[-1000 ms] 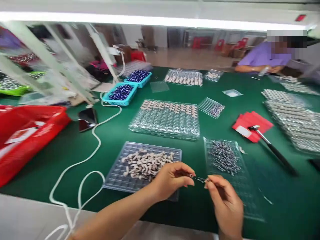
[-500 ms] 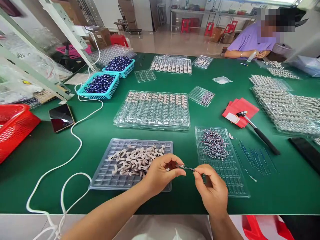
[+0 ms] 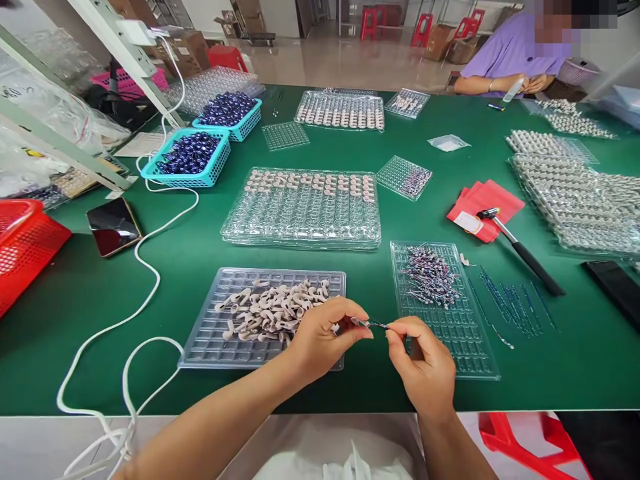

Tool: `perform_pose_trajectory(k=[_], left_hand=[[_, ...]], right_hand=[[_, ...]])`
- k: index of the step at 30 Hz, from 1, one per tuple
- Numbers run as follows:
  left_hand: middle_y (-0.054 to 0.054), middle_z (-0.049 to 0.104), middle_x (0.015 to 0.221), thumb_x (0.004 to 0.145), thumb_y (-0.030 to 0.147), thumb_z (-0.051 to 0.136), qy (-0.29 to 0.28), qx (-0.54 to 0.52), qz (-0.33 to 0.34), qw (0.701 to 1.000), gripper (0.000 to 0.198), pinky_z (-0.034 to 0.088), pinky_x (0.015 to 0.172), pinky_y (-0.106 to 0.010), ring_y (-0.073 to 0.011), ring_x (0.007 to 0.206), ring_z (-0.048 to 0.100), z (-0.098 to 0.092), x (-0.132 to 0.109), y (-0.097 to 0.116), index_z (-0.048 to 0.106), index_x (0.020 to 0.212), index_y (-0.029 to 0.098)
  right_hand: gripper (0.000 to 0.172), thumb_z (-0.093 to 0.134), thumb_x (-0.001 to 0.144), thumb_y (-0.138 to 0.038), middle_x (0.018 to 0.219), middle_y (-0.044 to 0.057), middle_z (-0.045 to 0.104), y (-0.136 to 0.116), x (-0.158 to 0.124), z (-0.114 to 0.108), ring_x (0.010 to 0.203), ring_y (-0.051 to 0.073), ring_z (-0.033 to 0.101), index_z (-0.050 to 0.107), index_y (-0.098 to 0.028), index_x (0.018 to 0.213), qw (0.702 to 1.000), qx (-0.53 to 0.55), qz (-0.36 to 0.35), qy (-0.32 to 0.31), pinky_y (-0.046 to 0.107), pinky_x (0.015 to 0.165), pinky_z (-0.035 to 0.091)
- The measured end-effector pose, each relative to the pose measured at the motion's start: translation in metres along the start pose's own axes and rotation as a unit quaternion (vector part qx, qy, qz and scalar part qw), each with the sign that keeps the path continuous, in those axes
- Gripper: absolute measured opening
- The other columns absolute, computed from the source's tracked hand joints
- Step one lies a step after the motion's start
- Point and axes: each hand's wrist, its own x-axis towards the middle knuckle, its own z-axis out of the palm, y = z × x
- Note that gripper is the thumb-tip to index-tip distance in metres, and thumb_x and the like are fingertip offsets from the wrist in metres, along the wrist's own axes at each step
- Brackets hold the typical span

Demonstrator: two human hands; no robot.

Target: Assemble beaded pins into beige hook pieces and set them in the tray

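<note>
My left hand (image 3: 320,337) is pinched shut on a small pale piece, just over the right edge of a clear tray (image 3: 210,343) heaped with pale hook-shaped pieces (image 3: 273,310). My right hand (image 3: 425,367) is pinched on a thin dark pin (image 3: 376,325) that bridges the two hands. The pin's tip meets the piece held in the left fingers. To the right lies a second clear tray (image 3: 470,347) with a pile of dark pins (image 3: 427,275).
A stack of clear blister trays (image 3: 303,220) sits behind the hands. Also here: a hammer (image 3: 523,252) on red cards, loose pins (image 3: 510,307), a phone (image 3: 113,225), a white cable (image 3: 145,267), teal baskets of dark beads (image 3: 190,157), a red basket (image 3: 25,247). A person in purple (image 3: 510,53) sits at the far right.
The view has tilted down and steadied. Both hands stay pinched together on the pin and have drifted slightly left and closer to each other.
</note>
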Motion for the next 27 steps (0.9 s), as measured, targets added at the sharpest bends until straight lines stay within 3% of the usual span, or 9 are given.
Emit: perform_pose_trajectory(k=[11,27], left_hand=[[-0.008,0.070,0.091,0.084,0.019,0.065,0.012,0.015,0.033,0.999,0.013,0.055,0.066,-0.014,-0.0077,0.079,0.066,0.0008,0.0004,0.0014,0.073,0.093,0.013],[-0.008,0.067,0.092,0.083,0.026,0.066,0.013,-0.028,-0.034,0.999,0.020,0.062,0.069,-0.021,-0.0102,0.078,0.068,0.0027,0.0004,-0.0011,0.072,0.096,0.013]], right_hand=[[0.007,0.060,0.090,-0.014,0.081,-0.001,0.064,0.0041,-0.0022,0.0005,0.072,0.010,0.060,0.062,-0.021,0.089,0.999,0.006,0.041,0.027,0.022,0.065,0.049],[0.010,0.061,0.089,-0.013,0.082,-0.001,0.064,0.0042,-0.0019,0.0008,0.072,0.010,0.060,0.062,-0.022,0.090,0.998,0.016,0.042,0.037,0.021,0.063,0.048]])
